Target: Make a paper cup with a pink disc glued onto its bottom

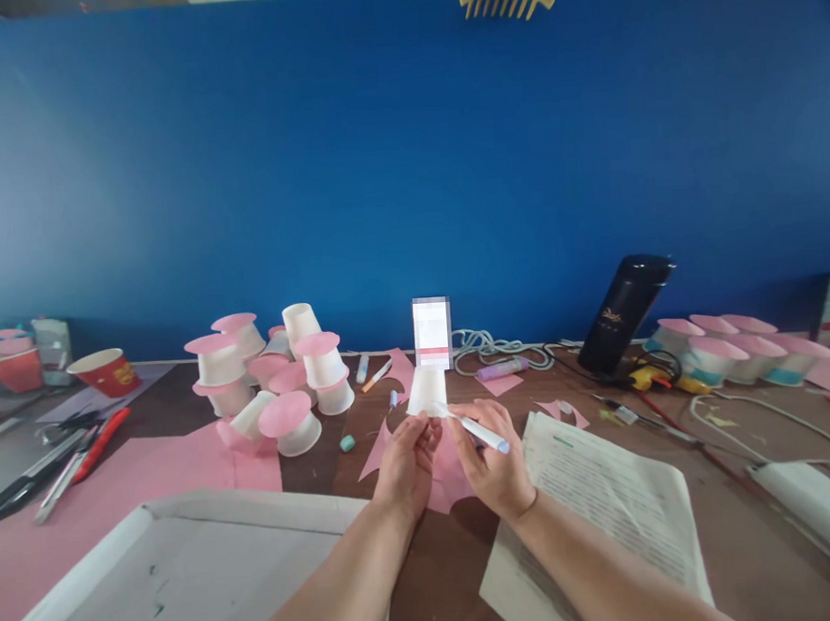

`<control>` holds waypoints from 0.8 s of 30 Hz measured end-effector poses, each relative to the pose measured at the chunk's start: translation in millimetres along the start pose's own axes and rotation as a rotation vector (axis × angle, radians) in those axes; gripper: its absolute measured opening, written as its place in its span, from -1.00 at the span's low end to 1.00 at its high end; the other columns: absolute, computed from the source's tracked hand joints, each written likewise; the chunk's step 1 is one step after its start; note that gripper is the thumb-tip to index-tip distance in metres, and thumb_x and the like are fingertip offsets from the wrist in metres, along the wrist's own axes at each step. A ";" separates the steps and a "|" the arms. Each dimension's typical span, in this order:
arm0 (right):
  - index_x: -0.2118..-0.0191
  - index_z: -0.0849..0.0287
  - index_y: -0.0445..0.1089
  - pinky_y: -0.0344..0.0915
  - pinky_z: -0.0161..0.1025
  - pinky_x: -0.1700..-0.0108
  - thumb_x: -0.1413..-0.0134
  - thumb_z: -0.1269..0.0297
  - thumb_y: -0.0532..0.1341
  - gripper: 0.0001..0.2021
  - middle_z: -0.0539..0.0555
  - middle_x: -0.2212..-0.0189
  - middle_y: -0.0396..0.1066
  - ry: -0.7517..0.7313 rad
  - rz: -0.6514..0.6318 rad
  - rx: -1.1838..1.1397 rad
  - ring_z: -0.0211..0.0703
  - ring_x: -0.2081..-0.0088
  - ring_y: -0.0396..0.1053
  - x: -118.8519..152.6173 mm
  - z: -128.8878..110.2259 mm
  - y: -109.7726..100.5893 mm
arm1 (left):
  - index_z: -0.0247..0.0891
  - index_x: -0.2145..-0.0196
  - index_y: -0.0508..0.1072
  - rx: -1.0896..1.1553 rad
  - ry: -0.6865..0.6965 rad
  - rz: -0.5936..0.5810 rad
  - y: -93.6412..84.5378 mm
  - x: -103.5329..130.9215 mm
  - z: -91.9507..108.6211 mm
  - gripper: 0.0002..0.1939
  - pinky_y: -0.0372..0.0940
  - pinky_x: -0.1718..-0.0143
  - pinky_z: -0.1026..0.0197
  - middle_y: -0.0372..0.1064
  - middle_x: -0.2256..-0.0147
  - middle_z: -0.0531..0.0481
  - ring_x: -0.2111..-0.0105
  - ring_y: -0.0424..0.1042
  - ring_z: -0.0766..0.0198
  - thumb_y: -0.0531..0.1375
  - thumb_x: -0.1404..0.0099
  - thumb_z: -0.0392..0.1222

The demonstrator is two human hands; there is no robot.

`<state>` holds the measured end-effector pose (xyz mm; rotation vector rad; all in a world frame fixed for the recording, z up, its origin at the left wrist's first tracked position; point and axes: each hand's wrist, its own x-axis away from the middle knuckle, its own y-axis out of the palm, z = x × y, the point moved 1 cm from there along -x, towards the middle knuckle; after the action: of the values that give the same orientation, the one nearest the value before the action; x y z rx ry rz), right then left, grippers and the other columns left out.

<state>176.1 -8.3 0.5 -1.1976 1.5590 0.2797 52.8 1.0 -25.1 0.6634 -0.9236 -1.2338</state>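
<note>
Right grip (496, 463) is closed around a marker (485, 435), slanted up-left toward the cup (427, 392), which is held at its near edge by the left grip (405, 463).

The left hand (406, 456) and the right hand (492, 457) are bare, with slender fingers; the nails are too small to make out. The left forearm (337, 582) and the right forearm (600, 571) are bare too, as far as they show, smooth and plain, broad at the bottom edge and narrowing evenly toward the wrists. A thin dark line (529, 507) crosses the right wrist, perhaps a cord or only a crease.
</note>
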 end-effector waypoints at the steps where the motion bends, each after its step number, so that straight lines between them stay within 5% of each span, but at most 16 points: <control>1: 0.15 0.09 0.34 0.25 -0.05 0.02 -0.16 0.37 0.15 -0.86 0.06 0.28 0.50 0.003 0.000 0.010 -0.09 0.22 0.42 0.4 0.8 0.7 | -0.39 0.51 0.44 -0.001 -0.001 0.001 0.1 -0.4 -0.3 -0.89 0.42 0.31 0.35 0.42 0.53 -0.05 0.48 0.45 0.38 0.23 -0.14 -0.46; 24: 0.18 0.11 0.33 0.17 -0.05 -0.06 -0.16 0.37 0.16 -0.89 0.04 0.28 0.51 0.017 -0.054 0.006 -0.13 0.22 0.43 3.1 2.9 4.1 | -0.43 0.51 0.45 -0.055 0.011 0.013 4.1 4.2 4.0 -0.89 0.40 0.35 0.40 0.43 0.53 -0.05 0.49 0.45 0.41 0.20 -0.16 -0.47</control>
<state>174.9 -6.0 -4.8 -1.2386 1.5384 0.2295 51.7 -2.0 -18.7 0.6191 -0.8807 -1.2389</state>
